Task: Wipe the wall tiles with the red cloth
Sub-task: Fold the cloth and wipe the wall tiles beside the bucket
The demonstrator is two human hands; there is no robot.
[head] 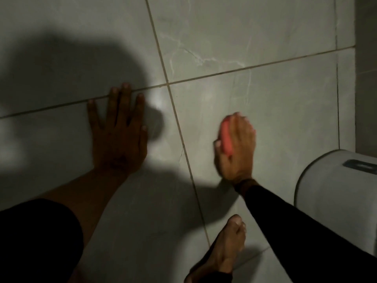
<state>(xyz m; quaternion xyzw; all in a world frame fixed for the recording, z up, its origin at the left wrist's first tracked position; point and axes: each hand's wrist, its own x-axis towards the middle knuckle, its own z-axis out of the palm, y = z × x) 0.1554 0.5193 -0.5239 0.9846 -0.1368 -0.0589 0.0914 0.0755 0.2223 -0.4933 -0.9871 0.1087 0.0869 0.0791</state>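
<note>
head view: red cloth (226,137) is sitting bunched under the right hand (236,146), pressed against a grey wall tile (285,111); only a folded pink-red edge is showing between thumb and fingers. right hand is cupping over it, fingers curled, palm pushing it into the tile; hand is blurred, so probably mid-stroke. cloth is looking soft, light and limp, likely compressing and bunching under pressure; best held as now, wadded beneath the flat of the palm with the thumb pinning one edge so it isn't sliding out. tiles are looking smooth and glossy, likely slick if damp, so the cloth may be skating rather than gripping. left hand (118,131) is lying spread wide and flat on the neighbouring tile across a grout line (179,127), holding nothing, seemingly bracing. dark sleeve (295,223) is covering the right forearm. bare foot (226,244) is showing low in frame. rounded white fixture (334,186) is sitting at right, near the wiping hand but apart from it.
</note>
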